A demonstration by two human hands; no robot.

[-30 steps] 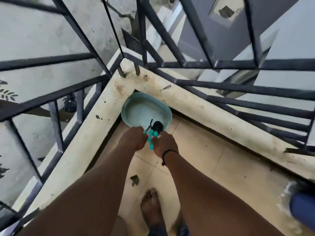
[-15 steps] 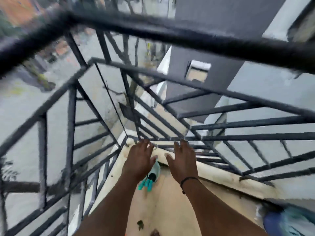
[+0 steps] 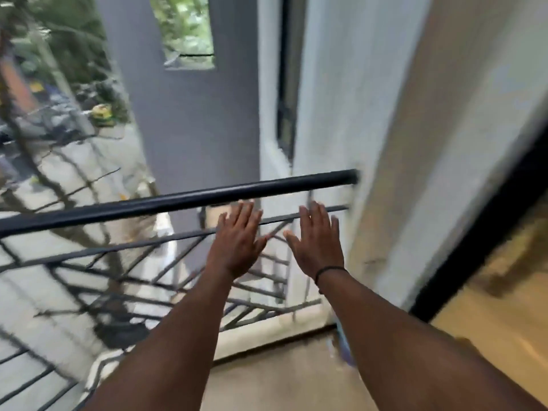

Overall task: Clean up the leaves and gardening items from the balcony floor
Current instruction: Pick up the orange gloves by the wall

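Both my hands are raised in front of the balcony railing with fingers straight and spread, holding nothing. My left hand (image 3: 237,240) and my right hand (image 3: 317,241) hover side by side, backs toward me, just below the black top rail (image 3: 184,200). A black band circles my right wrist. The teal basin, the gardening tool and the leaves are out of view. A strip of tan balcony floor (image 3: 281,381) shows between my forearms. The picture is blurred by head motion.
The dark metal railing (image 3: 133,262) runs across the left and middle. A white wall corner (image 3: 400,173) stands at right, with a black-framed doorway (image 3: 480,226) beside it. A blue-purple object (image 3: 345,348) sits low by the wall. Street and trees lie beyond.
My hands let go of the teal tool over the basin, opened and rose. My view swung up and right from the floor corner to the top rail and wall.
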